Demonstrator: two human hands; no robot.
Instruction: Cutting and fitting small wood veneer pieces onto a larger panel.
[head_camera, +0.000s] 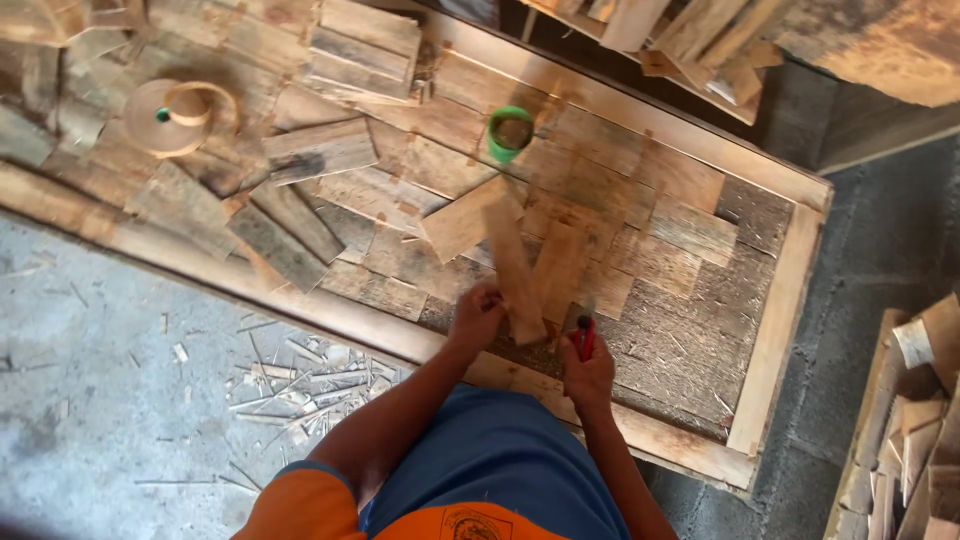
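A narrow wood plank (515, 275) is lying on the framed panel (775, 330) w/ its near end pinched in the left hand (475, 315). The right hand (588, 372) is gripping a red-handled tool (585, 337) just beside it. Rough mixed slats are filling the frame beyond; a green tape ring (510, 132) is sitting farther out, and splinters (300, 375) are littering the concrete to the left.

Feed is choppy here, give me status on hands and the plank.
Left hand grips narrow plank on framed panel. Right hand holds red tool. Green tape ring lies apart.
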